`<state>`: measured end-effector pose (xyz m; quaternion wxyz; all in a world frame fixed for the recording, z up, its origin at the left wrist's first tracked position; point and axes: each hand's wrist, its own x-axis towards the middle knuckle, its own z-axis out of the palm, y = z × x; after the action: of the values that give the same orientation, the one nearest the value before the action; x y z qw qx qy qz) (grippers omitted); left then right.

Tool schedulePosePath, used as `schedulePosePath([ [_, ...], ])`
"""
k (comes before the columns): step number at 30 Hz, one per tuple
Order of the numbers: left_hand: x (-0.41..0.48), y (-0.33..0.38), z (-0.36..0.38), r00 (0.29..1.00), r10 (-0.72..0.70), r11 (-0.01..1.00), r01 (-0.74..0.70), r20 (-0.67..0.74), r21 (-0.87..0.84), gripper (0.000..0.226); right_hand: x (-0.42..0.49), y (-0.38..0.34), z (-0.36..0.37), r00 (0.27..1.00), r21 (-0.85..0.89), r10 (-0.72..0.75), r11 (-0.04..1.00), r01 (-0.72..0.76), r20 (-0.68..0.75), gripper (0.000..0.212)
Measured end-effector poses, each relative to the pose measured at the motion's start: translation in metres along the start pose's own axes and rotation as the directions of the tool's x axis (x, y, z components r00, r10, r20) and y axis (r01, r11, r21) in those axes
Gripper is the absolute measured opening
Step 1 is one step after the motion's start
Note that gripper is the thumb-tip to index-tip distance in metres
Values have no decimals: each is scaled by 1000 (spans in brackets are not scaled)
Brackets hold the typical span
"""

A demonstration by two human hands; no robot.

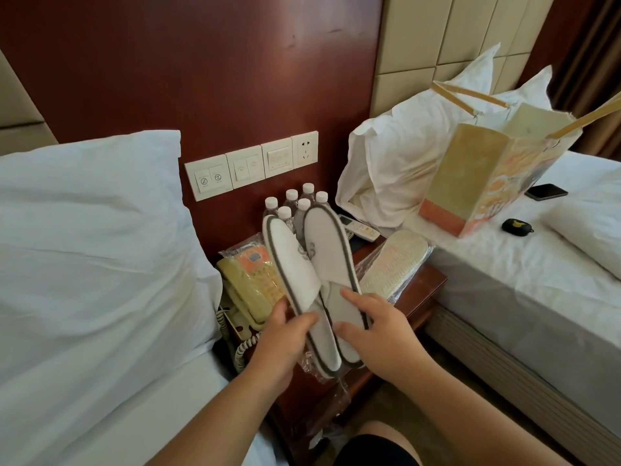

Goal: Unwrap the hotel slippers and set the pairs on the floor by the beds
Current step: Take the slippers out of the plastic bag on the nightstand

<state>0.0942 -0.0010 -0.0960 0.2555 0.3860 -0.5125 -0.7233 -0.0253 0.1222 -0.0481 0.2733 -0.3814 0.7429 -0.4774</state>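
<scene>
Two white slippers with grey trim are held up over the nightstand, fanned apart at the toes. My left hand grips the left slipper near its heel. My right hand grips the right slipper the same way. A second pair of slippers, still in clear plastic with soles up, lies on the nightstand's right side. A crumpled clear wrapper hangs under the held slippers.
A beige telephone, several water bottles and a remote crowd the nightstand. A bed with a white pillow lies left; the right bed carries a paper bag, phone and earbud case.
</scene>
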Motion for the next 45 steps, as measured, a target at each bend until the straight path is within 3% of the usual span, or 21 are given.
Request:
schedulePosePath([
  [4,23,-13,-24,969,-5,995,29,-248,93,22,13,9,-2,980,164,172,974,-154,-102,56],
  [7,37,-18,-35,943,-24,988,73,-332,137,49,21,14,-1,962,245,241,948,-204,-131,60],
  [10,45,-25,-39,924,-14,987,74,-382,144,55,29,21,2,959,386,277,892,-234,-59,61],
  [15,51,-44,-40,855,142,923,68,-499,378,26,41,29,23,946,463,301,825,-322,122,59],
  [19,55,-53,-39,864,191,876,65,-467,478,17,55,39,46,927,426,336,823,-375,166,58],
  [24,56,-56,-43,886,165,872,75,-434,484,10,73,59,64,905,319,375,848,-422,201,69],
  [28,53,-49,-51,884,201,879,27,-422,475,13,79,77,74,920,-10,343,938,-348,192,71],
  [30,51,-42,-55,877,225,882,3,-426,471,15,80,82,79,938,-265,305,930,-256,167,73],
  [32,48,-36,-57,870,240,886,-14,-431,464,16,79,81,82,942,-383,293,899,-212,167,75],
  [39,32,-22,-54,879,266,892,-69,-396,446,16,82,78,73,936,-269,289,935,-231,202,65],
  [45,16,-12,-41,882,286,882,-90,-374,462,17,76,63,51,965,-247,220,952,-182,139,51],
])
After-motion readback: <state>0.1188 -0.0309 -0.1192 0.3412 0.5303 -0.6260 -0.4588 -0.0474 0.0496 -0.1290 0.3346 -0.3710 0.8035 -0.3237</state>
